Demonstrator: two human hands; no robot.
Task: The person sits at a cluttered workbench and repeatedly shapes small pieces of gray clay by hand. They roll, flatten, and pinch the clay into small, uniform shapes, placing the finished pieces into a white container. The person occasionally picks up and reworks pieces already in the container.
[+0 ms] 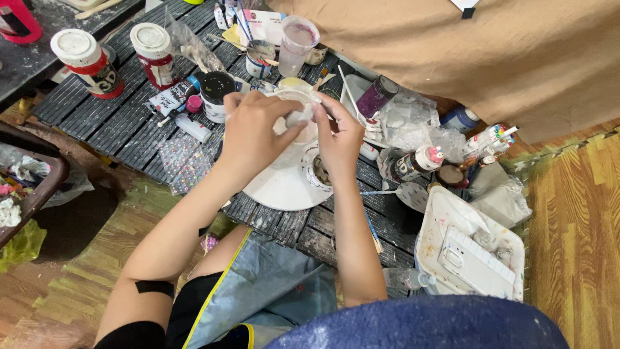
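Your left hand (248, 132) and right hand (337, 139) meet over white round plate (278, 187) on dark slatted surface (116, 123); fingers of both pinched on small white piece (298, 117). Small bowl (314, 169) just beside right hand.

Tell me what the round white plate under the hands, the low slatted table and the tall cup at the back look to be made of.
Round white plate: probably plaster or unglazed ceramic, since it looks matte and chalky with no shine.
Slatted table: seemingly dark-painted wood, shown by its separate planks with worn, paint-speckled surfaces.
Tall cup: clear plastic by its see-through wall, clouded with pinkish residue.
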